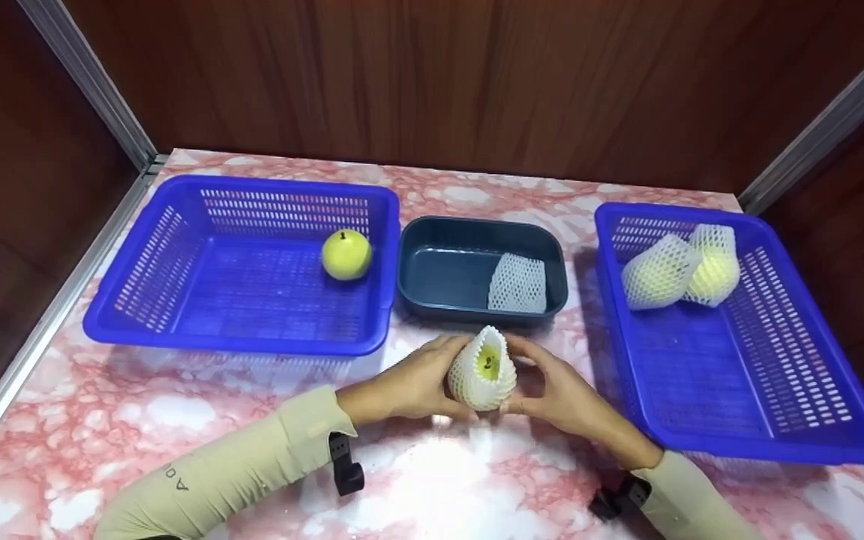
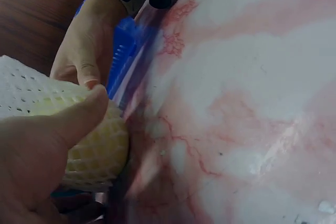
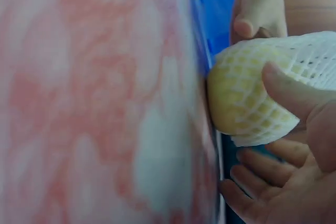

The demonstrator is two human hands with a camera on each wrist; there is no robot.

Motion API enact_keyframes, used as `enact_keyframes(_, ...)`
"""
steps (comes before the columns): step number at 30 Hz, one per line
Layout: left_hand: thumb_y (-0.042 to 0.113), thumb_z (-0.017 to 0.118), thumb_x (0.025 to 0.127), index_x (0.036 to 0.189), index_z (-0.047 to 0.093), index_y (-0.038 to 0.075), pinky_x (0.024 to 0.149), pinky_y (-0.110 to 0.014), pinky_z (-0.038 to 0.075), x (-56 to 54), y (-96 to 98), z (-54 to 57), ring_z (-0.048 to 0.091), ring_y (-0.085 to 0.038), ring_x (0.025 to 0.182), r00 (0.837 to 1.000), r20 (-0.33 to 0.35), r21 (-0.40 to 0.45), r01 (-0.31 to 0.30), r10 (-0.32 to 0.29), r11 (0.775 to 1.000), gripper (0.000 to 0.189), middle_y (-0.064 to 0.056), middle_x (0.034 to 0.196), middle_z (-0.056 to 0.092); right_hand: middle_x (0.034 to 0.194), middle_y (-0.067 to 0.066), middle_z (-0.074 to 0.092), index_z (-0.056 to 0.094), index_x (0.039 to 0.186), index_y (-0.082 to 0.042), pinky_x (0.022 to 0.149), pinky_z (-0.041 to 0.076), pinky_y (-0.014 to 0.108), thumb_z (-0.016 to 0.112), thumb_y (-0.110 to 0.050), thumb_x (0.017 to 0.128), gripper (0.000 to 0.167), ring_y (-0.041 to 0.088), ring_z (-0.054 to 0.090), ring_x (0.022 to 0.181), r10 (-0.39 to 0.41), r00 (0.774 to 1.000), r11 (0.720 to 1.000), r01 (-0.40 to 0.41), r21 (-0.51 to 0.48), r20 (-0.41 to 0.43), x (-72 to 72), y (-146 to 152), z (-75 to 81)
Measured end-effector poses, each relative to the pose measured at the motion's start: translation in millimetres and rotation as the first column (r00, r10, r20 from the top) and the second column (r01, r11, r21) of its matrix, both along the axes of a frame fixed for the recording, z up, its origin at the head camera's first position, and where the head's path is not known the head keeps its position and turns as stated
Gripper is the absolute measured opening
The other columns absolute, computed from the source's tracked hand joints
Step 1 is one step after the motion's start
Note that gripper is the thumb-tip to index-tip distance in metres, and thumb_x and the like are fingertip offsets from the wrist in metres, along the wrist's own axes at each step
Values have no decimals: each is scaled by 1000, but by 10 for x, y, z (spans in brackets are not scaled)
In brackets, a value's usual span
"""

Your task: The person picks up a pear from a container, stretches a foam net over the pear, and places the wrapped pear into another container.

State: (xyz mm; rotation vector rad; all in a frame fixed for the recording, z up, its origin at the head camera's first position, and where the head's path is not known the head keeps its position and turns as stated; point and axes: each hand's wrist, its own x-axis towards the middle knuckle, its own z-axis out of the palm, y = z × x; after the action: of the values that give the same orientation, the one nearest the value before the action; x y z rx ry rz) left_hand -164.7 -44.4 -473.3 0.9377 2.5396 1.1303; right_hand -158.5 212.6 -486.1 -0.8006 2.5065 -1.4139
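A yellow fruit [image 2: 97,156] in a white foam net [image 2: 23,85] is gripped by the left hand [image 2: 34,156]; beyond it, the right hand [image 2: 86,40] and a blue basket [image 2: 123,48] are seen.

In the head view, the netted fruit [image 1: 468,386] hides some of your left hand's [image 1: 418,382] fingers; your sleeves [image 1: 237,461] get cut off toward seven and five o'clock. Your right-wrist view blurs the tabletop [image 3: 94,98] toward nine.
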Motion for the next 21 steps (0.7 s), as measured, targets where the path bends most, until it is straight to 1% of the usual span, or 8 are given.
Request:
enact_keyframes(2, 32, 93, 74, 155, 34, 3, 118, -40, 36, 1, -12, 30, 47, -26, 136, 1000, 19, 38, -1, 0, 999, 104, -13, 150, 45, 148, 18, 51, 39, 154, -4, 108, 45, 55, 89, -12, 78, 92, 36, 51, 131, 18, 1000, 998, -19, -59, -19, 12, 3, 22)
enact_keyframes(4, 31, 92, 75, 154, 36, 6, 117, -38, 37, -1, -21, 51, 48, -23, 135, 1000, 30, 77, -10, 8, 997, 100, -10, 150, 46, 150, 18, 49, 37, 156, -4, 105, 48, 53, 87, -8, 79, 91, 33, 51, 131, 28, 999, 993, -32, -116, -32, 12, -1, 36)
enact_keyframes(7, 27, 90, 78, 148, 46, 9, 116, -37, 39, -9, -16, 58, 50, -20, 132, 1000, 17, 87, -15, 14, 996, 85, -6, 144, 53, 146, 19, 53, 45, 150, 1, 103, 51, 46, 83, -4, 82, 79, 21, 53, 130, 37, 999, 987, -42, -155, -34, -9, -17, 41)
enact_keyframes(10, 25, 90, 78, 145, 51, 8, 116, -38, 38, -24, 3, 48, 51, -22, 132, 1000, 14, 53, -19, 18, 998, 79, -6, 142, 56, 139, 23, 58, 51, 143, 7, 102, 52, 41, 81, -3, 84, 67, 15, 57, 123, 43, 999, 986, -38, -160, 27, -32, -20, 29)
enact_keyframes(12, 26, 91, 77, 146, 49, 7, 117, -39, 37, -40, 14, 39, 51, -23, 134, 999, 30, 30, -16, 15, 999, 83, -8, 144, 56, 138, 26, 58, 52, 139, 11, 102, 52, 41, 80, -2, 84, 63, 19, 59, 121, 52, 996, 987, -41, -155, 67, -45, -15, 20)
enact_keyframes(15, 25, 93, 75, 149, 45, 6, 118, -38, 35, -60, 27, 18, 49, -25, 136, 998, 59, 8, -4, 4, 1000, 90, -9, 147, 53, 140, 28, 56, 49, 141, 13, 103, 52, 42, 80, -1, 84, 66, 32, 60, 121, 74, 990, 987, -55, -152, 121, -60, -4, 9)
enact_keyframes(18, 24, 94, 72, 151, 44, 7, 119, -38, 34, -71, 40, -9, 49, -24, 136, 997, 81, 4, 2, -2, 1000, 95, -9, 147, 53, 141, 27, 55, 48, 142, 13, 101, 53, 41, 81, -3, 83, 69, 39, 61, 119, 87, 989, 991, -73, -115, 120, -68, 2, -3)
enact_keyframes(21, 22, 96, 69, 151, 43, 7, 118, -38, 35, -75, 55, -39, 50, -25, 135, 997, 81, -4, -2, 3, 1000, 98, -8, 146, 55, 142, 25, 56, 50, 142, 11, 103, 51, 42, 83, -6, 82, 71, 38, 60, 121, 80, 992, 996, -75, -55, 96, -73, 6, -18)
